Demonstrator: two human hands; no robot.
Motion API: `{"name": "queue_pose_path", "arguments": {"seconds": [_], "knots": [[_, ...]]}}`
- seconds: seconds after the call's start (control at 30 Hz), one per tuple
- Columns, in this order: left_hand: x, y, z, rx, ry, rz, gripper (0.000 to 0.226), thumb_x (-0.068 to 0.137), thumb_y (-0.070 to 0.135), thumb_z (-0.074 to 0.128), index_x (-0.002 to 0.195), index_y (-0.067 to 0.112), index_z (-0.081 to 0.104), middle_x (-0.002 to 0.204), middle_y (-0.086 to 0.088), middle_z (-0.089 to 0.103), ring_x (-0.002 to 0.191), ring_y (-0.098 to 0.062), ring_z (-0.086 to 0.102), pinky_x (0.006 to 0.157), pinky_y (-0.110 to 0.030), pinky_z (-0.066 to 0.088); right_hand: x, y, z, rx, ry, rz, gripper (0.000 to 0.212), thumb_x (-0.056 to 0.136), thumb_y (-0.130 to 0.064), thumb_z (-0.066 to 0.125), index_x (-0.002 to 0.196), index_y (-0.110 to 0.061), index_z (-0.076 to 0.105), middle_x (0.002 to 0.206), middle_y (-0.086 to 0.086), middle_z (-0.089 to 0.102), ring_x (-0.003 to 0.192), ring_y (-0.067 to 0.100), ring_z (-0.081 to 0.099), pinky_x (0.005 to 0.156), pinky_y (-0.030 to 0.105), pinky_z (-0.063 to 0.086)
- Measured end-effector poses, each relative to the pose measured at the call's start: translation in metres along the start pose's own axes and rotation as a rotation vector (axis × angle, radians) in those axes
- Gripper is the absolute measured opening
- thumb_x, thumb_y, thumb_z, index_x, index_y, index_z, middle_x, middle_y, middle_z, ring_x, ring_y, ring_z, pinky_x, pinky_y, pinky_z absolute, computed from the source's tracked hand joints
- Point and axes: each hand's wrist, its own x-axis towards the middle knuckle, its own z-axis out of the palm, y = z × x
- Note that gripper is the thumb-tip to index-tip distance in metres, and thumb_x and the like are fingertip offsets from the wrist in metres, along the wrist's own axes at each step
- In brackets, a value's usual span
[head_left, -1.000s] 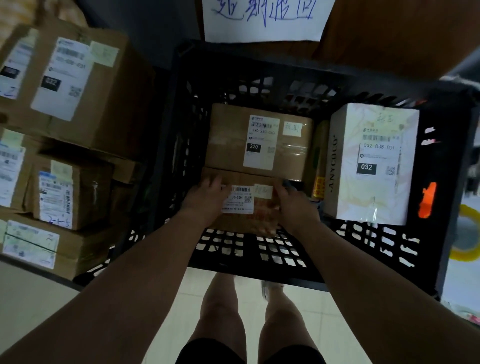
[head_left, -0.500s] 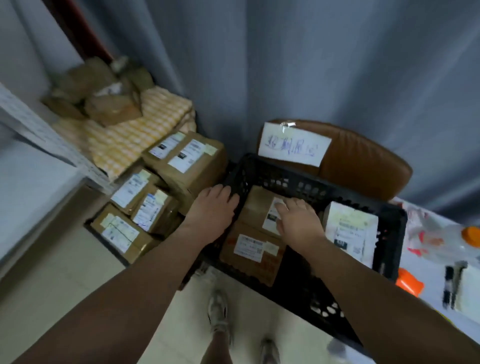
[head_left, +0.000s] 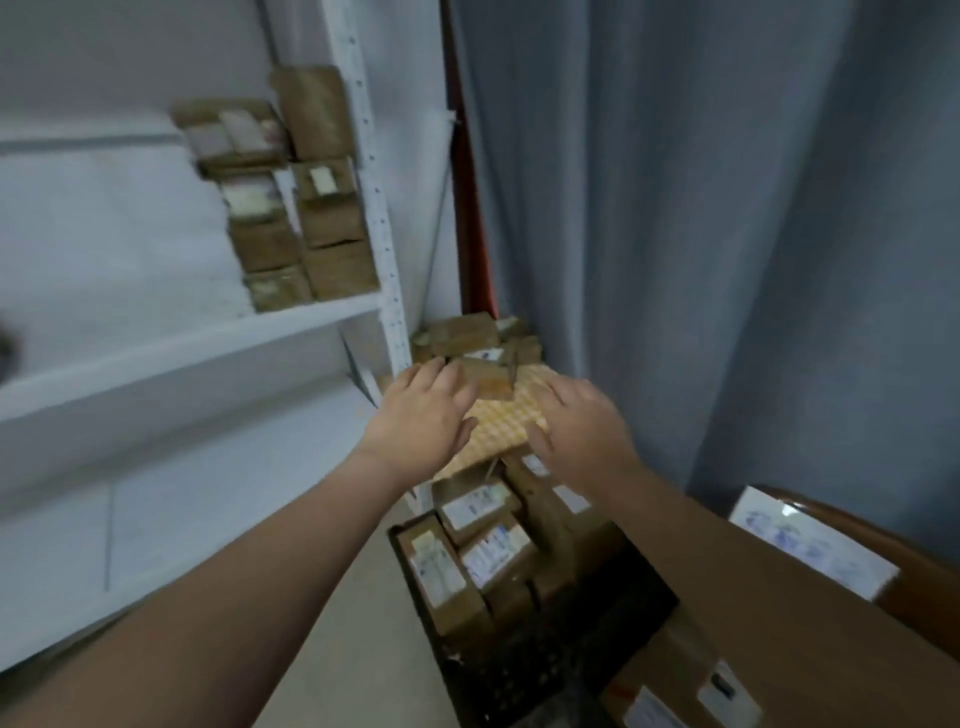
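My left hand (head_left: 422, 415) and my right hand (head_left: 582, 428) are raised side by side in mid-air, palms down, fingers spread and holding nothing. Beyond them lies a yellow checkered cloth (head_left: 501, 423) with brown parcels (head_left: 467, 338) piled on its far end. Below my hands, labelled cardboard boxes (head_left: 478, 540) are stacked on the floor. The black plastic crate (head_left: 550, 654) sits at the lower right, with a cardboard box (head_left: 675, 680) visible in it under my right forearm.
A white metal shelf unit (head_left: 218, 338) fills the left side, with several brown parcels (head_left: 291, 208) stacked on its upper shelf. A grey curtain (head_left: 701, 234) hangs on the right. A brown chair back (head_left: 924, 577) carries a handwritten paper sign (head_left: 810, 540).
Both hands have let go of the boxes in the crate and lifted away, empty. My view has swung up and left, from the crate to the shelf and parcel pile.
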Motion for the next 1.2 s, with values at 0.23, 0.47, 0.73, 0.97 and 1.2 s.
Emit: {"name": "queue_pose_path", "arguments": {"seconds": [0.23, 0.47, 0.73, 0.97, 1.2], "knots": [[-0.069, -0.163, 0.002, 0.133, 0.013, -0.234, 0.052, 0.097, 0.041, 0.043, 0.142, 0.016, 0.039, 0.145, -0.014, 0.040, 0.134, -0.032, 0.036, 0.107, -0.041, 0.029, 0.109, -0.153, 0.029, 0.097, 0.088, -0.160, 0.046, 0.096, -0.033, 0.048, 0.138, -0.015, 0.048, 0.140, 0.005, 0.050, 0.130, 0.023, 0.042, 0.112, 0.035, 0.023], [-0.099, -0.302, -0.015, 0.192, 0.045, -0.361, 0.054, 0.066, 0.025, 0.082, 0.114, 0.006, 0.065, 0.113, -0.020, 0.064, 0.102, -0.038, 0.062, 0.081, -0.043, 0.052, 0.217, -0.257, 0.042, 0.206, 0.147, -0.220, 0.048, 0.095, -0.031, 0.050, 0.141, -0.018, 0.043, 0.144, 0.003, 0.045, 0.133, 0.022, 0.037, 0.111, 0.034, 0.025], [-0.026, -0.407, -0.010, 0.262, 0.175, -0.323, 0.061, 0.090, 0.037, 0.056, 0.143, 0.015, 0.035, 0.145, -0.015, 0.039, 0.130, -0.033, 0.040, 0.101, -0.042, 0.037, 0.331, -0.267, 0.018, 0.210, 0.260, -0.169, 0.052, 0.095, -0.029, 0.049, 0.143, -0.016, 0.038, 0.149, 0.005, 0.038, 0.137, 0.023, 0.032, 0.114, 0.039, 0.026], [0.068, -0.454, 0.021, 0.273, 0.228, -0.355, 0.079, 0.087, 0.048, 0.059, 0.148, 0.022, 0.015, 0.152, -0.015, 0.025, 0.134, -0.033, 0.032, 0.104, -0.041, 0.035, 0.424, -0.243, 0.023, 0.305, 0.318, -0.098, 0.059, 0.091, -0.033, 0.056, 0.145, -0.020, 0.035, 0.150, 0.004, 0.032, 0.137, 0.025, 0.030, 0.110, 0.039, 0.030], [0.146, -0.508, 0.041, 0.161, 0.171, -0.517, 0.097, 0.084, 0.052, 0.062, 0.149, 0.032, -0.006, 0.156, -0.023, 0.005, 0.135, -0.041, 0.030, 0.105, -0.044, 0.037, 0.516, -0.230, 0.037, 0.525, 0.278, -0.064, 0.068, 0.088, -0.032, 0.062, 0.146, -0.032, 0.026, 0.152, 0.002, 0.023, 0.136, 0.025, 0.031, 0.107, 0.042, 0.037]]}}
